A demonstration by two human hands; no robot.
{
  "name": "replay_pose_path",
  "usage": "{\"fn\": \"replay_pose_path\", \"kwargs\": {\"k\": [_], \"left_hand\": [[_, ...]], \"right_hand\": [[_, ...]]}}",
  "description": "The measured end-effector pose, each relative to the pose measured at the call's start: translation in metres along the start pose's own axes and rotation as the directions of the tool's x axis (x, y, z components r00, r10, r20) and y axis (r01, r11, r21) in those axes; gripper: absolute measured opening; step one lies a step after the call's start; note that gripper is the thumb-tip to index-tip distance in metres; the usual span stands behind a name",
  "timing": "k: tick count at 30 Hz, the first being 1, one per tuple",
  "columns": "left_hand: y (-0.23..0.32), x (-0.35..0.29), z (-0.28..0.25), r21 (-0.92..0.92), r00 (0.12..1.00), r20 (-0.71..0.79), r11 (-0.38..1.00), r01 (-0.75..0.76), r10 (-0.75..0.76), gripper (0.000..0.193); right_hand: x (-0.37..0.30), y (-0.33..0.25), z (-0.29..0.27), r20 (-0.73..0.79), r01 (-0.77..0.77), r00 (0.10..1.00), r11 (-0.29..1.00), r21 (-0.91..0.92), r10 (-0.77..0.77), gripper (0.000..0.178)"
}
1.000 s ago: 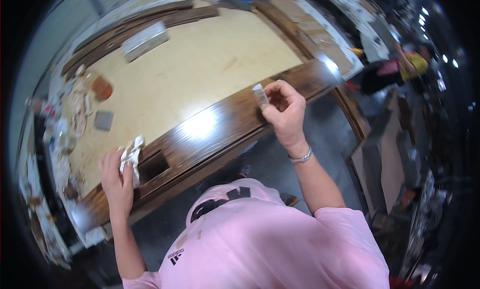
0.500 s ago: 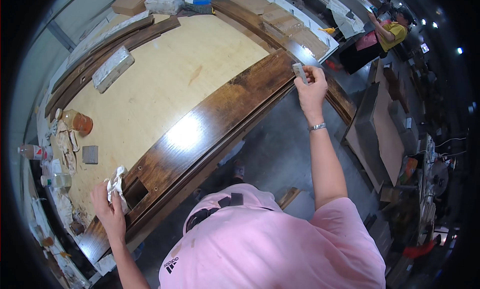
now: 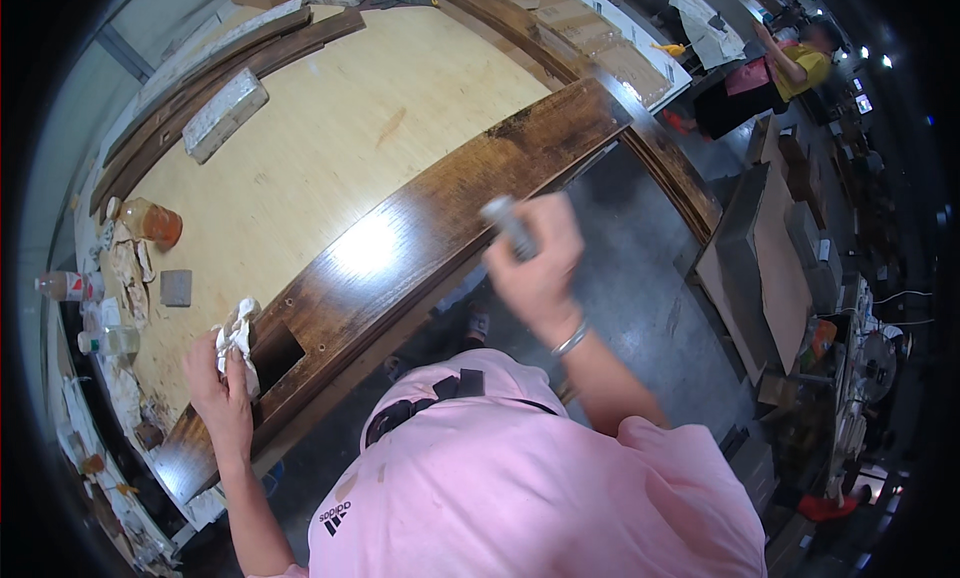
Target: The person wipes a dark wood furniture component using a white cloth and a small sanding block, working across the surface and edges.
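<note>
A long, curved brown wooden board (image 3: 440, 203) with a glossy patch lies along the front of the table, with a rectangular cutout near its left end. My left hand (image 3: 222, 398) is closed on a crumpled white cloth (image 3: 237, 338) beside that cutout, at the board's left end. Blurred by motion, my right hand (image 3: 545, 268) grips a small grey sanding block (image 3: 509, 227) at the near edge of the board, right of its middle. Whether the block touches the wood I cannot tell.
On the pale tabletop (image 3: 330, 148) are a wrapped block (image 3: 226, 115), a grey square pad (image 3: 176, 288) and a jar of orange-brown liquid (image 3: 150, 222). Dark wooden strips (image 3: 220, 83) lie at the far left. Cardboard (image 3: 755, 268) leans at right; another person (image 3: 770, 78) stands beyond.
My right hand has moved left and nearer along the board from its right end, with the grey sanding block still in it. My left hand stays on the cloth.
</note>
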State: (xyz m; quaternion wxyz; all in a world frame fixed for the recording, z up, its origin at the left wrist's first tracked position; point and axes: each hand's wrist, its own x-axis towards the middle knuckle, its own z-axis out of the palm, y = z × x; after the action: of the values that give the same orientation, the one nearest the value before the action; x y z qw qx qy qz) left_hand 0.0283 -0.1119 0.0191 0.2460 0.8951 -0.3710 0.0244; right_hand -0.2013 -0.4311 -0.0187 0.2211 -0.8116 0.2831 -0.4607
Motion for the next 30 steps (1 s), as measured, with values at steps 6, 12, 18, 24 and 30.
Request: {"fn": "replay_pose_path", "kwargs": {"k": [6, 12, 18, 24, 30], "left_hand": [[-0.007, 0.001, -0.004, -0.004, 0.999, 0.001, 0.999, -0.043, 0.043, 0.026], [-0.028, -0.005, -0.01, -0.286, 0.991, -0.034, 0.951, 0.113, -0.128, 0.03], [-0.172, -0.032, -0.102, -0.149, 0.995, -0.085, 0.988, 0.047, -0.061, 0.032], [-0.255, -0.054, -0.125, -0.223, 0.973, 0.232, 0.974, 0.042, 0.011, 0.03], [-0.235, -0.042, -0.122, -0.387, 0.957, 0.278, 0.922, 0.034, 0.082, 0.029]], "right_hand": [[-0.031, -0.063, 0.016, 0.171, 0.146, 0.966, 0.957, 0.249, -0.192, 0.035], [0.016, -0.014, -0.012, 0.04, -0.002, 0.999, 0.998, -0.06, 0.004, 0.028], [-0.009, -0.046, 0.009, 0.038, -0.086, 0.995, 0.994, -0.068, 0.088, 0.021], [-0.085, -0.156, 0.07, 0.023, -0.087, 0.996, 0.996, -0.007, 0.087, 0.021], [-0.153, -0.263, 0.12, 0.104, 0.015, 0.994, 0.999, 0.037, -0.019, 0.024]]}}
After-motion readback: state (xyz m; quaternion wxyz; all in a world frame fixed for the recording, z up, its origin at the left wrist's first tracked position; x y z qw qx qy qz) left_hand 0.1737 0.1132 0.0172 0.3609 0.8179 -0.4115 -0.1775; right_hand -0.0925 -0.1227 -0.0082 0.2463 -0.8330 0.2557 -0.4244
